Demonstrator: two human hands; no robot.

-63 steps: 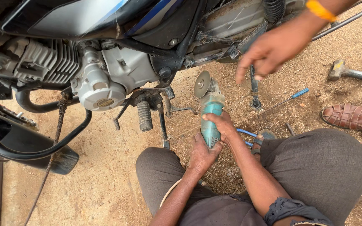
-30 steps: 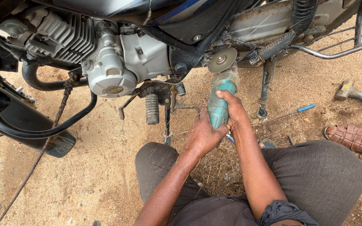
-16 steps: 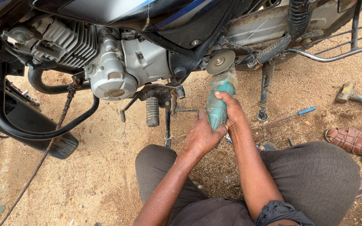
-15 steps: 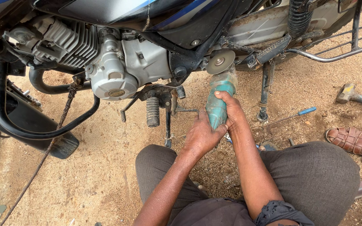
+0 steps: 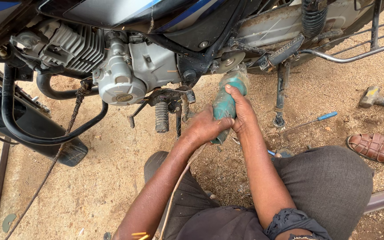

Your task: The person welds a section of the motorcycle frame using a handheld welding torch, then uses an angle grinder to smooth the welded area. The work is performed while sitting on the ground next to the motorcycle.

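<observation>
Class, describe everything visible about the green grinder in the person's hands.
The grinder has a teal-green, scuffed plastic-looking body and a round grey metal disc at its top end. It points up and away, tilted, disc against the motorcycle frame. The left hand wraps its lower body; the right hand covers the upper part. A cord trails down.

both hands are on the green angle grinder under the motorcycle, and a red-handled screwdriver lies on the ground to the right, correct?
Not quite: the screwdriver has a blue handle, as the head view shows. Both the left hand and right hand do grip the green angle grinder under the motorcycle.
</observation>
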